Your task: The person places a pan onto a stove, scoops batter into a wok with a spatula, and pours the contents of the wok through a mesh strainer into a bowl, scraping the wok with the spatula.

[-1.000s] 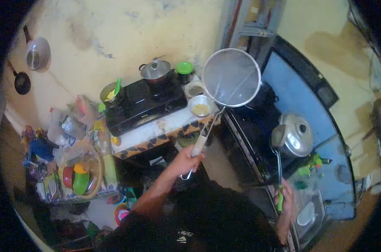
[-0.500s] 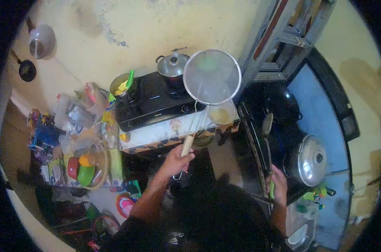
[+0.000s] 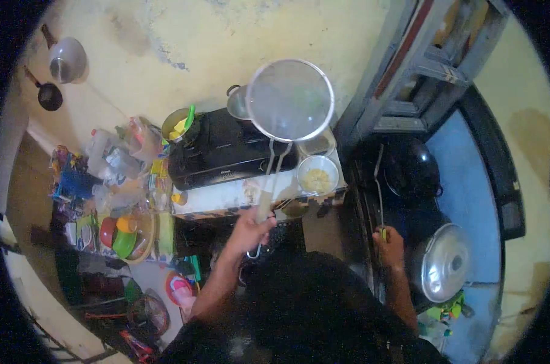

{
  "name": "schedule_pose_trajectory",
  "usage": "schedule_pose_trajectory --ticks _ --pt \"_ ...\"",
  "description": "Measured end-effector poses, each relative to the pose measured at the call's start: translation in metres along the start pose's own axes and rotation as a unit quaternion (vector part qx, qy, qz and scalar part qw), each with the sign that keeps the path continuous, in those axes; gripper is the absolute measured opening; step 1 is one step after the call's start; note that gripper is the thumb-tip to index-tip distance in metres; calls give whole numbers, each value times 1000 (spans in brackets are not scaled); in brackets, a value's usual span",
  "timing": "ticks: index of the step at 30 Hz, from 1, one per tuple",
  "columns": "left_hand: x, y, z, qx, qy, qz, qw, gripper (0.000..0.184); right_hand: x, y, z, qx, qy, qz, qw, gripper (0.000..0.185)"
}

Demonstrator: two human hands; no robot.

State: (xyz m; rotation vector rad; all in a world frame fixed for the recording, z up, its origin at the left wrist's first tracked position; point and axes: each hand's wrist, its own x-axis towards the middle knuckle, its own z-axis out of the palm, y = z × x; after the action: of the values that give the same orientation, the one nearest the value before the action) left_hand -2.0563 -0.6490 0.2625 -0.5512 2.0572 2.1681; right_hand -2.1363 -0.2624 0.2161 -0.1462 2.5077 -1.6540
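Note:
My left hand (image 3: 252,233) is closed round the pale handle of a round mesh strainer (image 3: 291,100). The strainer is held up, its mesh facing me and covering part of the lidded pot (image 3: 237,102). My right hand (image 3: 389,247) grips the green handle of a long metal cooking spatula (image 3: 378,176), which points away from me and is seen nearly edge-on. A bowl (image 3: 317,176) with pale yellow pieces stands on the white-topped ledge below the strainer. Beyond the spatula sits a black wok (image 3: 411,167).
A black gas stove (image 3: 220,148) bears a pot (image 3: 176,125) with yellow pieces and a green-handled utensil. On the right lies a large silver lid (image 3: 446,262). A basket (image 3: 152,233) with coloured bowls and several plastic bags stand left. Pans hang on the wall.
The strainer has shifted slightly left and up, uncovering the bowl of yellow pieces. The spatula has turned from showing its broad head to nearly edge-on. My right hand has moved slightly left and up.

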Motion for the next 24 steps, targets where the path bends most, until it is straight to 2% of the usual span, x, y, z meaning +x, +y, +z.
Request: schedule_pose_trajectory --ticks 1,4,6,8,10,13,14,15,19,22,24 --pt "5 -2 5 -2 -10 -7 1000 22 6 3 4 -59 13 -43 997 25" --pt "27 -9 24 -38 -57 -13 998 24 10 -38 35 50 4 88 995 20" --pt "45 -12 34 -104 -120 7 987 22 22 -69 63 81 11 84 993 21" --pt "56 -1 45 -20 -87 24 996 23 41 -82 91 106 16 47 993 21" --pt "70 3 46 -7 -128 57 990 23 65 -78 119 124 21 -16 992 22" --pt "84 -7 52 8 -146 88 985 23 73 -137 143 112 -6 37 993 23" --pt "84 -2 51 12 -148 96 984 22 77 -143 151 104 -7 18 994 24" --pt "77 6 48 69 -146 133 978 27 80 -147 157 95 -7 0 995 24" --pt "80 -2 44 71 -192 147 968 36 91 -133 174 151 -16 -69 986 28" --pt "85 -4 35 51 -254 151 954 41 89 -140 168 113 -27 -6 993 28" --pt "79 9 29 13 -309 118 944 40 92 -129 169 159 -5 -28 987 27"
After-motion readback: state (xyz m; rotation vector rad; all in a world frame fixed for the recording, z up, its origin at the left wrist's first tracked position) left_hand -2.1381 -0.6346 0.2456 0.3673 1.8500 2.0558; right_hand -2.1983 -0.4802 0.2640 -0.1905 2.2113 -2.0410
